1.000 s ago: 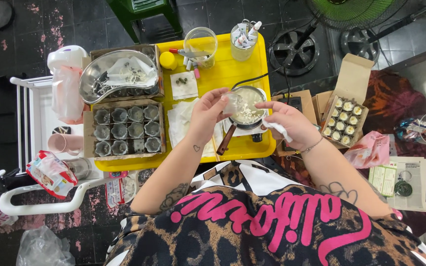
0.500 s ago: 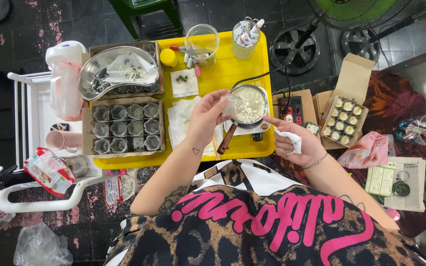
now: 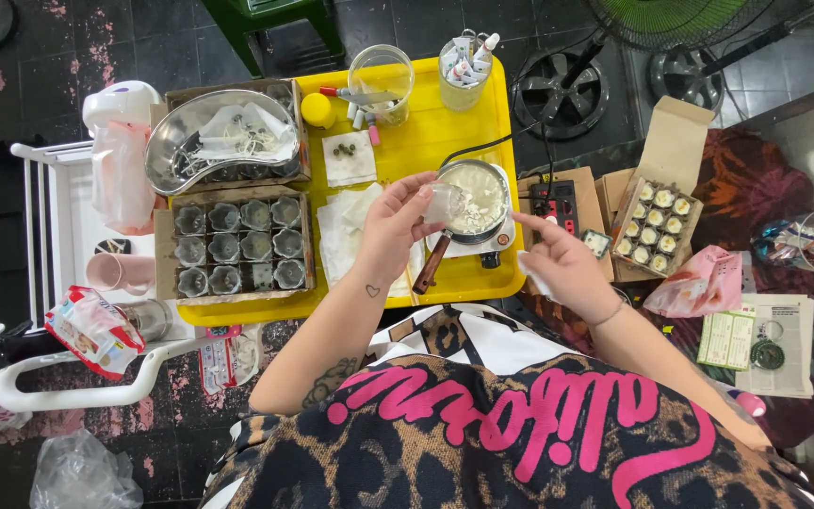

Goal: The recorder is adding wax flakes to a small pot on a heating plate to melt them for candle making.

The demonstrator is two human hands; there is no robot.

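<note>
A yellow tray (image 3: pixel 445 123) sits over a dark tiled floor. The left hand (image 3: pixel 393 226) has its fingers clamped on a small clear cup (image 3: pixel 443 201), tipped over the pot (image 3: pixel 476 198) so its contents fall inside. The right hand (image 3: pixel 562 259), fingers curled around a white tissue (image 3: pixel 531 283), hovers near the tray's right edge, off the stove.

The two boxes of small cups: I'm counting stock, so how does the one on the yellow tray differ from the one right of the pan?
The tray box is a shallow carton of dark, apparently empty cups; its flaps lie low. The right box holds cups with pale filling, sits askew off the tray, lid flap raised. Both are brown cardboard with cups in rows.
</note>
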